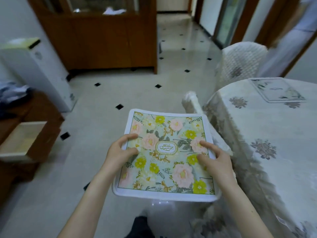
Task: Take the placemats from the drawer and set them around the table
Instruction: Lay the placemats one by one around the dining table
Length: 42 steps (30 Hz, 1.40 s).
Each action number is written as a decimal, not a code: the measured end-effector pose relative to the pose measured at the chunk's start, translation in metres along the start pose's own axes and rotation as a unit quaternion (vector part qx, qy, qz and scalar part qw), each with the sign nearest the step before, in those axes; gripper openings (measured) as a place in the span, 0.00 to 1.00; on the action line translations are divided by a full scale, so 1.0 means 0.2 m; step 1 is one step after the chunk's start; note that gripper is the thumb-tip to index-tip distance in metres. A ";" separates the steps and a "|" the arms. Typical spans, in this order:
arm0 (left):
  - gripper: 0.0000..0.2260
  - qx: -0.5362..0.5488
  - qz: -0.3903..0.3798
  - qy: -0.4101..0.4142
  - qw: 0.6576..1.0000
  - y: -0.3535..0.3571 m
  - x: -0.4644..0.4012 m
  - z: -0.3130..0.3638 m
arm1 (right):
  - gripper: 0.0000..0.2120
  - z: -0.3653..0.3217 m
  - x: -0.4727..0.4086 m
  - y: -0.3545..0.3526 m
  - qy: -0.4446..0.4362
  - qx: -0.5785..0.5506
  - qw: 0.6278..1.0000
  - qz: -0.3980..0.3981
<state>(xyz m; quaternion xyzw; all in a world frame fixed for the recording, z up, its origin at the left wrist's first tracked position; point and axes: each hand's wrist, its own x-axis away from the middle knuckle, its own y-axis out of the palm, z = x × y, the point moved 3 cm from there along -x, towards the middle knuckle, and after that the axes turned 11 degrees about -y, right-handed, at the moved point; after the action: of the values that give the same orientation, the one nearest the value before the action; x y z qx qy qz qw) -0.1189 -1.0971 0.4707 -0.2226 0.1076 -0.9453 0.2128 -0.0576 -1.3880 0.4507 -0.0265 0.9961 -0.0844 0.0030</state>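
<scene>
I saw the floral placemat (164, 155) held flat above the floor at 6 o'clock, the left hand (120, 152) pinching its left edge and the right hand (216, 160) gripping its right edge, fingers curled on top. A second placemat (277, 91) lay on the table (274, 152) at 3 o'clock. The open drawer (22, 140) sat at 9 o'clock.

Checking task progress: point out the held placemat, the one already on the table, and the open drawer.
Held placemat (165, 152): head view, central GARDEN label.
Placemat on table (277, 91): head view, its middle.
Open drawer (25, 138): head view, pale inside.
</scene>
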 end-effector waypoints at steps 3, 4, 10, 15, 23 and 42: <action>0.19 -0.036 -0.054 0.027 0.998 0.02 -0.33 0.19 | 0.20 -0.02 -0.16 0.06 0.010 0.003 0.998 0.064; 0.19 -0.046 -0.073 0.034 0.996 0.03 -0.42 0.25 | 0.20 -0.04 -0.20 0.08 0.014 0.003 0.996 0.085; 0.20 -0.089 -0.187 0.054 0.977 0.26 -0.88 0.53 | 0.19 -0.06 -0.39 0.08 0.040 -0.021 0.977 0.209; 0.19 -0.116 -0.277 0.065 0.952 0.60 -1.14 0.70 | 0.19 -0.02 -0.54 -0.04 0.060 -0.020 0.954 0.293; 0.19 -0.162 -0.357 0.083 0.916 1.25 -1.48 1.02 | 0.19 0.09 -0.89 -0.33 0.076 -0.021 0.917 0.390; 0.20 -0.292 -0.546 0.173 0.766 2.60 -1.91 1.38 | 0.20 0.36 -1.40 -0.79 0.158 0.032 0.788 0.594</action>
<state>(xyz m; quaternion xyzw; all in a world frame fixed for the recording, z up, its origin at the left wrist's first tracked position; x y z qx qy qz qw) 0.5027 -1.4156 0.4143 -0.1284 0.2741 -0.8474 -0.4363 0.2309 -1.5408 0.4072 0.5845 0.7984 -0.1007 -0.1040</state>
